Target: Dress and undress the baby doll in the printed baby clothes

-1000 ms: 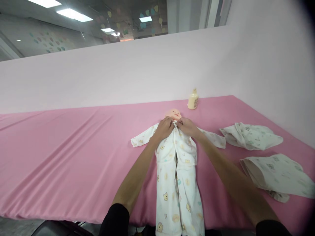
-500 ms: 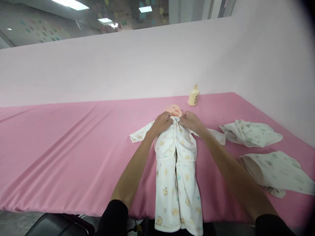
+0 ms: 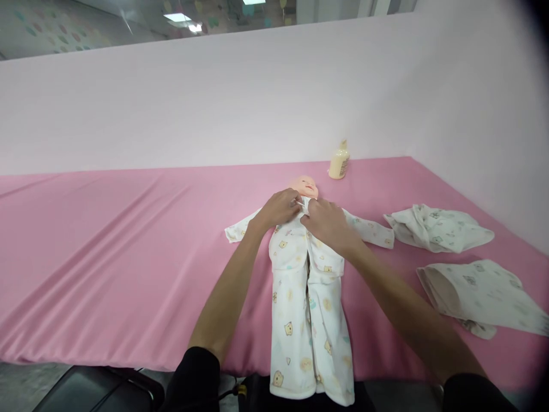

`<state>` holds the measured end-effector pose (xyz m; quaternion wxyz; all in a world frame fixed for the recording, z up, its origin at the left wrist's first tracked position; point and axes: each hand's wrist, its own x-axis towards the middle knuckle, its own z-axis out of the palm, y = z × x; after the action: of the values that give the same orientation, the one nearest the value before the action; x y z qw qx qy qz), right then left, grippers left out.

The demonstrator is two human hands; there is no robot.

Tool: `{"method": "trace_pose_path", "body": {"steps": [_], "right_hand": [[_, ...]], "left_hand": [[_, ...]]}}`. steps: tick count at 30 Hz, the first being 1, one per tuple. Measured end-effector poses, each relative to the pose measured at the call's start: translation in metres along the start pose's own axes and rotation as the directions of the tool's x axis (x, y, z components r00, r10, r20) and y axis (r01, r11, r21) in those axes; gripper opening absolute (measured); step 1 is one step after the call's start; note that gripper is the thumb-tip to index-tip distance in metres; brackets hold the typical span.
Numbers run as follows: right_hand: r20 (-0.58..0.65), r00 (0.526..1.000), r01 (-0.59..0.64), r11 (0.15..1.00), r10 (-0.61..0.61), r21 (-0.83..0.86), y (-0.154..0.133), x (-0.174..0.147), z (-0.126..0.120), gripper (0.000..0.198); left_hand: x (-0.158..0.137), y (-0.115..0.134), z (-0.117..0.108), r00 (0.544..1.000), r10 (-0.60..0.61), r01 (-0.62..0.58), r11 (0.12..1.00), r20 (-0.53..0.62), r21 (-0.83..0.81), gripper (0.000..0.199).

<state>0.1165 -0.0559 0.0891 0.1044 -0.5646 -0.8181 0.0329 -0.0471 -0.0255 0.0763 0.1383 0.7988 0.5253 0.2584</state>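
A: Quick rundown, biggest 1st?
B: Plain white wall [image 3: 171, 103] at the back, then the bench [image 3: 128, 246] up against it, w/ a wrinkled pink cloth cover. Black smooth-topped seat [image 3: 98, 392] stood at the bench's front edge, bottom L of view.
A: And the clothes?
B: Mid-bench, a bit R of centre: long white soft-cloth trousers [image 3: 291, 320] w/ a yellow bear print, legs running down past the front edge. Matching white long-sleeved top [image 3: 285, 252] lay just above, hem over the waist, sleeves out to both sides.
A: Anything else in cloth?
B: 2 bundles on the R, white w/ a grey-green print: a crumpled far bundle [image 3: 441, 229] near the top's R sleeve end, and a flatter near bundle [image 3: 489, 294] closer to the person.
A: Hands?
B: Both at the top's neckline, nearly meeting. L hand [image 3: 282, 207] had fingers bent in, pinching the collar area; R hand [image 3: 328, 224] was curled too, pinching the front just beside it. Exact fingertip hold = too small to tell.
A: Smaller stuff?
B: Pale pink smooth doll's head [image 3: 306, 186], showing just above the collar. Last, a cream pump bottle [image 3: 339, 163], upright beyond it, to the R, near the wall.
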Motion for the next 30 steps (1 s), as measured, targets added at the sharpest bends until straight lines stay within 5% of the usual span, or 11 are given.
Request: {"method": "trace_pose_path", "body": {"steps": [15,20,25,30], "right_hand": [[-0.015,0.999,0.043,0.985,-0.046,-0.168,-0.002,-0.001,0.005,0.025],[-0.036,0.999,0.030,0.989,-0.035,-0.144,0.003,0.001,0.006,0.024],[0.010,0.999,-0.039,0.999,0.039,-0.022,0.018,0.010,-0.001,0.017],[0.217,0.976,-0.069,0.937,-0.008,0.342,0.043,0.019,-0.017,0.028]], "left_hand": [[-0.005,0.021,0.001,0.993,0.094,-0.110,0.957,0.071,0.270,0.008],[-0.008,0.029,0.001,0.987,0.107,-0.134,0.961,0.122,0.243,0.016],[-0.008,0.029,0.004,0.981,0.145,-0.169,0.966,0.129,0.197,0.015],[-0.007,0.033,0.001,0.977,0.154,-0.181,0.964,0.146,0.195,0.016]]}}
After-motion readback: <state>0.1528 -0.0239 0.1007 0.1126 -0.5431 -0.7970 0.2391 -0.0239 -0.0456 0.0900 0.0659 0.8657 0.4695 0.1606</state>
